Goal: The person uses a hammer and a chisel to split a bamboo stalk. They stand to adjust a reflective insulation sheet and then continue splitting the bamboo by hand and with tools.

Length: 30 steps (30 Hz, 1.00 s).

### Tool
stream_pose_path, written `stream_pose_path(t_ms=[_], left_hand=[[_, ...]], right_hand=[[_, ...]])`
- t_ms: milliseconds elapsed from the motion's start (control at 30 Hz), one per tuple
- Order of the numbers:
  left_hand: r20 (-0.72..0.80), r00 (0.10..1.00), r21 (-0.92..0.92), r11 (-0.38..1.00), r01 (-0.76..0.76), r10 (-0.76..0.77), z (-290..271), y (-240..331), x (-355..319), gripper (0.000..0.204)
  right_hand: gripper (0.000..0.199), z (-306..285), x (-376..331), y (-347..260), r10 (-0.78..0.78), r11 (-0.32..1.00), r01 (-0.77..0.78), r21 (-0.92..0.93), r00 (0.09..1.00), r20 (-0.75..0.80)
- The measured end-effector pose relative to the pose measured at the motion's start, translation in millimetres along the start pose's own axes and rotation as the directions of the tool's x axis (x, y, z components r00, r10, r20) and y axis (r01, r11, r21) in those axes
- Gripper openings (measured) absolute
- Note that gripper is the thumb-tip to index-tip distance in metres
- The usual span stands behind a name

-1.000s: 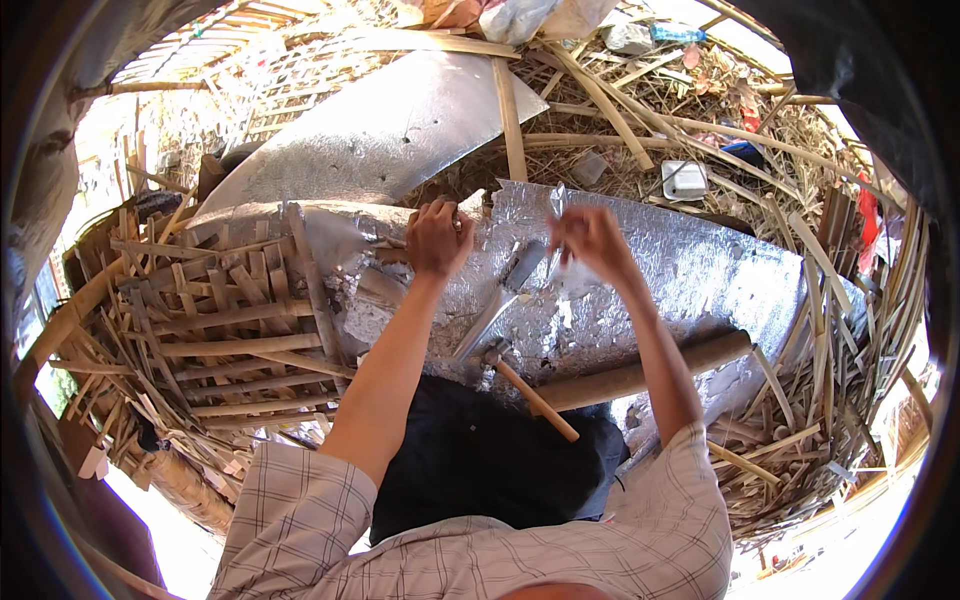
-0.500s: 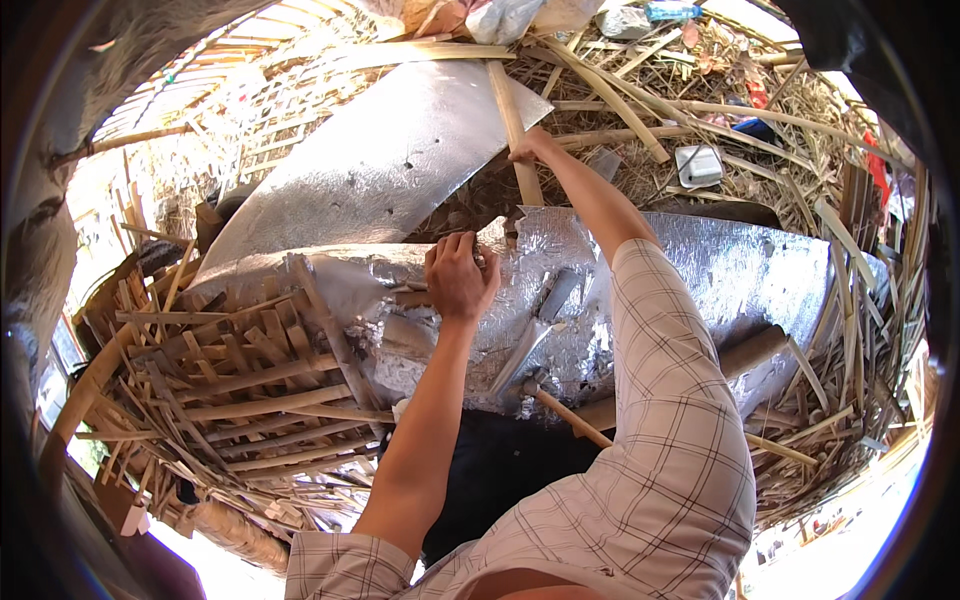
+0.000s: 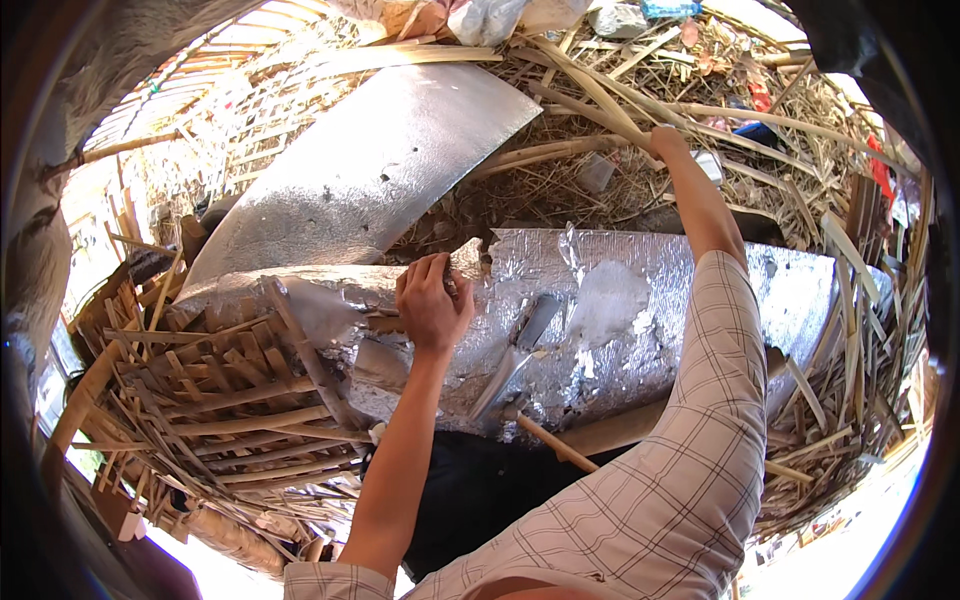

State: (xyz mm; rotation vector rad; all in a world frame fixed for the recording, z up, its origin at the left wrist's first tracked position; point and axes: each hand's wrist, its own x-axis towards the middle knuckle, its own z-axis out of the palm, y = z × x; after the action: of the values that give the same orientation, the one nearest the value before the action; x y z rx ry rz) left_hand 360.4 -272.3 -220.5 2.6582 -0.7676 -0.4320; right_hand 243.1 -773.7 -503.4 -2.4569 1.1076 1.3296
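Bright daylight, hard glare on silvery foil [image 3: 655, 275], blown-out margins, dark-rimmed fisheye curvature.

I can make out one left hand [image 3: 435, 305] and one right hand [image 3: 668, 147], two checked sleeves [image 3: 705, 380], two silvery sheets [image 3: 370, 150], one slim wooden handle [image 3: 556, 442], one thick round pole [image 3: 615, 430] and one lattice panel [image 3: 260, 422]. Over on the far side I count one bluish bottle [image 3: 670, 9], one white tray [image 3: 709, 165], one clear plastic piece [image 3: 597, 173], one blue scrap [image 3: 757, 132] and two red scraps [image 3: 881, 170]. The split bamboo strips [image 3: 600, 95] run to dozens, too tangled for me to number exactly.
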Motion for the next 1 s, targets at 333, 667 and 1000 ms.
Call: stream_pose_path(t_ms=[333, 667, 1000], left_hand=[[-0.035, 0.999, 0.023, 0.999, 0.03, -0.029, -3, -3, -3, 0.031], [-0.058, 0.998, 0.038, 0.999, 0.04, -0.038, -10, -7, -14, 0.03], [-0.035, 0.999, -0.025, 0.999, 0.028, -0.029, -3, 12, 4, 0.026]], right_hand=[[0.107, 23, 1, -35, 0.059, 0.998, -0.058, -0.033, 0.998, 0.031], [0.055, 49, -30, -65, -0.093, 0.961, 0.105, 0.257, 0.994, -0.059], [0.028, -134, -240, 129, -0.531, 0.832, 0.366, -0.418, 0.305, -0.791]])
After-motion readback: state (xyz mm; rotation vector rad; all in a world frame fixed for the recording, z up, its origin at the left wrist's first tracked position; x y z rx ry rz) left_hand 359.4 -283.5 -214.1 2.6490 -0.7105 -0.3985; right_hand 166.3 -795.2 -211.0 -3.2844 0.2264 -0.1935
